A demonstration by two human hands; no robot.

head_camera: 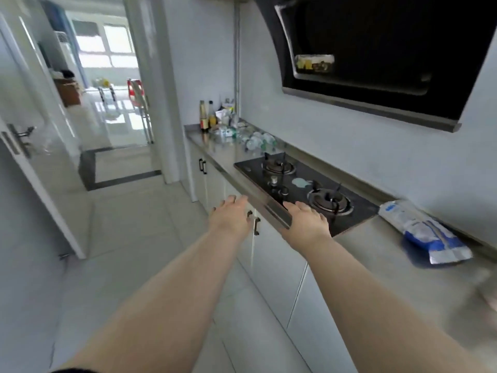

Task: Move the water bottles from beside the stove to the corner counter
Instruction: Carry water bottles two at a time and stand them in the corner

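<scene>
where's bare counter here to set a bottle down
Bare: the counter between the gas stove and the blue-and-white bag, out to the near edge; also the front strip left of the stove, between the water bottles and the edge. Crowded: the far end, where the water bottles pile up and sauce bottles stand among clutter by the wall.

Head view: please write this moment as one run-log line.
left hand open, empty | right hand open, empty | water bottles untouched beside stove
</scene>
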